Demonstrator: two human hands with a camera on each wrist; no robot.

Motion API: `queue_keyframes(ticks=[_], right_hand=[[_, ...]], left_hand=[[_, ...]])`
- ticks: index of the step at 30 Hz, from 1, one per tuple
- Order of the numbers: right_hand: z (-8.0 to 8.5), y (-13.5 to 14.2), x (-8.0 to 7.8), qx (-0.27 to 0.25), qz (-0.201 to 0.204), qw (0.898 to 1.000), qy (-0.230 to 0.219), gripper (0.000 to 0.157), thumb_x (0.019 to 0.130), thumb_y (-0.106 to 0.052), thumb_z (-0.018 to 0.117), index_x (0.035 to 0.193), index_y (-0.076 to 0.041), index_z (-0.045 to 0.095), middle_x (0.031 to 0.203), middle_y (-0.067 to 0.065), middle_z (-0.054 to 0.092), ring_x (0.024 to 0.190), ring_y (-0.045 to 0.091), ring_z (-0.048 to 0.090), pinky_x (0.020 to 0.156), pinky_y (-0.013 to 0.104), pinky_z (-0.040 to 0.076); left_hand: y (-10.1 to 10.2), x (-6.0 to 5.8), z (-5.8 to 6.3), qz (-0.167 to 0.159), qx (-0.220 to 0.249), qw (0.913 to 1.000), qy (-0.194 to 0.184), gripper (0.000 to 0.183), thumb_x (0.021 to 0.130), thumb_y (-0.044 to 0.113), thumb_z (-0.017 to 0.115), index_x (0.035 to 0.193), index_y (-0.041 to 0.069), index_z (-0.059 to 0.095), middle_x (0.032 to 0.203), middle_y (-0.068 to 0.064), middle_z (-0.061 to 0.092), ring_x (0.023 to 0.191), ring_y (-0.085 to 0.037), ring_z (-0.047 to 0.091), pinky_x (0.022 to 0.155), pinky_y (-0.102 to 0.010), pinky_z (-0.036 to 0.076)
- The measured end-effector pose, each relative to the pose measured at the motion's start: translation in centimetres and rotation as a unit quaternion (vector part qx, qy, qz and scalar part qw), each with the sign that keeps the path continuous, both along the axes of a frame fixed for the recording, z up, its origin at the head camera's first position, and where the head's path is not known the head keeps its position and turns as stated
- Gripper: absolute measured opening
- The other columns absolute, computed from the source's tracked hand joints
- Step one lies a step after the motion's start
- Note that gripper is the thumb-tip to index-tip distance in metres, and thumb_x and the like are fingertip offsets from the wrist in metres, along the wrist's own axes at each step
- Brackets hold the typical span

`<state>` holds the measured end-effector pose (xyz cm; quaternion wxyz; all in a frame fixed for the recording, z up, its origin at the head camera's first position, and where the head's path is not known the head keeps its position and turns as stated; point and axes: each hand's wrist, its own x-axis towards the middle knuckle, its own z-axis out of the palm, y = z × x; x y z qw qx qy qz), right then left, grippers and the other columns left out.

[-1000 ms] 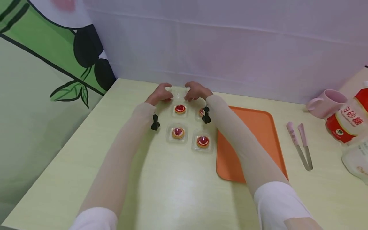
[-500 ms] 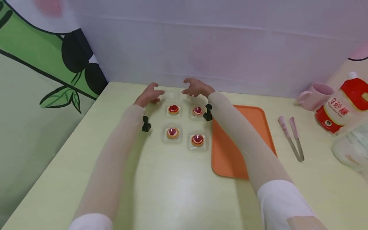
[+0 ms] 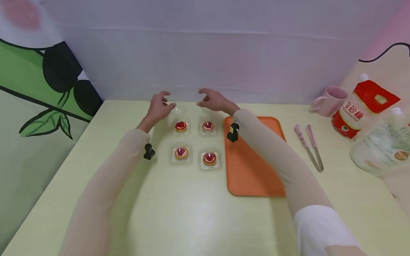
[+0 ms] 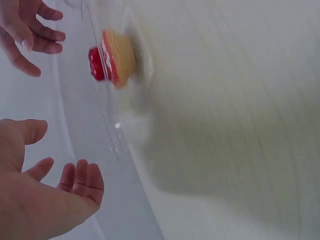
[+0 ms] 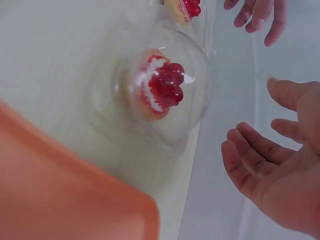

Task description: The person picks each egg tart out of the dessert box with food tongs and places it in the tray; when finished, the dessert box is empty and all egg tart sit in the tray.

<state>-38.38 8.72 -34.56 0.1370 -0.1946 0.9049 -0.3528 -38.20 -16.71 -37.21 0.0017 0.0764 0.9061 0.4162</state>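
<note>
2 beige sleeves [image 3: 275,156] bear 2 black blocks [image 3: 233,133] and 1 white band [image 3: 321,225].

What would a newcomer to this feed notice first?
Likely the orange tray, right of centre in the head view. Then four red-topped tarts in clear boxes, just left of the tray. Near the back two, the left hand and right hand are raised, empty.

Pale glare brightens the table [image 3: 192,213]; the wrist views look dimmer.
</note>
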Motion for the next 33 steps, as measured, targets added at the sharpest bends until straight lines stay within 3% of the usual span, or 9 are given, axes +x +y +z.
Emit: queue_keyframes(ticks=[5, 10, 14, 18, 22, 28, 33], right_hand=[[-0.5, 0.2, 1.3, -0.016, -0.015, 1.0, 0.011, 0.062, 0.101, -0.029, 0.058, 0.154, -0.01, 0.032, 0.132, 0.017, 0.059, 0.122, 0.028, 0.058, 0.102, 0.042, 0.047], [-1.1, -0.3, 2.4, -0.018, -0.006, 1.0, 0.021, 0.061, 0.101, -0.028, 0.058, 0.154, -0.01, 0.033, 0.141, 0.022, 0.054, 0.131, 0.031, 0.053, 0.109, 0.043, 0.043], [-2.1, -0.3, 3.7, -0.025, 0.003, 0.999, 0.025, 0.06, 0.1, -0.027, 0.06, 0.152, -0.009, 0.036, 0.142, 0.024, 0.053, 0.131, 0.033, 0.053, 0.108, 0.044, 0.044], [-3.6, -0.2, 4.9, -0.025, 0.011, 0.999, 0.025, 0.06, 0.099, -0.027, 0.062, 0.151, -0.007, 0.038, 0.144, 0.023, 0.052, 0.132, 0.033, 0.053, 0.108, 0.044, 0.045], [-4.5, -0.5, 5.0, -0.028, 0.021, 0.999, 0.033, 0.059, 0.098, -0.026, 0.064, 0.149, -0.008, 0.04, 0.145, 0.021, 0.052, 0.132, 0.032, 0.053, 0.108, 0.043, 0.045], [-4.8, -1.9, 5.0, -0.035, 0.061, 0.997, 0.02, 0.062, 0.094, -0.024, 0.069, 0.147, -0.005, 0.042, 0.146, 0.021, 0.052, 0.136, 0.033, 0.051, 0.109, 0.044, 0.044], [-5.7, -1.7, 6.2, -0.029, 0.08, 0.996, 0.0, 0.068, 0.09, -0.022, 0.074, 0.147, -0.003, 0.042, 0.15, 0.017, 0.048, 0.139, 0.032, 0.048, 0.109, 0.043, 0.045]], left_hand=[[1.1, 1.2, 0.2, -0.078, -0.026, 0.9965, 0.016, 0.056, 0.097, 0.019, 0.063, 0.146, 0.002, 0.043, 0.131, -0.03, 0.046, 0.118, -0.042, 0.053, 0.102, -0.053, 0.045], [2.0, 2.7, -0.4, -0.147, -0.078, 0.9861, 0.008, 0.056, 0.096, 0.024, 0.066, 0.144, 0.004, 0.046, 0.133, -0.027, 0.044, 0.122, -0.042, 0.051, 0.104, -0.054, 0.043], [2.9, 4.1, -1.0, -0.212, -0.119, 0.9701, 0.0, 0.061, 0.091, 0.027, 0.071, 0.143, 0.003, 0.048, 0.134, -0.027, 0.044, 0.125, -0.043, 0.048, 0.104, -0.057, 0.042], [3.6, 5.2, -1.7, -0.253, -0.174, 0.9516, -0.003, 0.071, 0.085, 0.032, 0.078, 0.144, 0.006, 0.049, 0.135, -0.025, 0.047, 0.126, -0.04, 0.048, 0.104, -0.06, 0.039], [3.4, 5.3, -1.9, -0.252, -0.218, 0.9427, 0.002, 0.078, 0.079, 0.036, 0.082, 0.144, 0.008, 0.049, 0.136, -0.022, 0.049, 0.128, -0.038, 0.047, 0.104, -0.064, 0.033], [2.0, 5.7, -2.2, -0.216, -0.244, 0.9454, -0.004, 0.082, 0.075, 0.037, 0.085, 0.144, 0.007, 0.05, 0.137, -0.022, 0.049, 0.129, -0.039, 0.046, 0.103, -0.061, 0.034], [2.1, 6.4, -2.6, -0.216, -0.265, 0.9394, -0.015, 0.079, 0.076, 0.037, 0.086, 0.141, 0.008, 0.053, 0.137, -0.02, 0.052, 0.128, -0.038, 0.046, 0.101, -0.058, 0.035]])
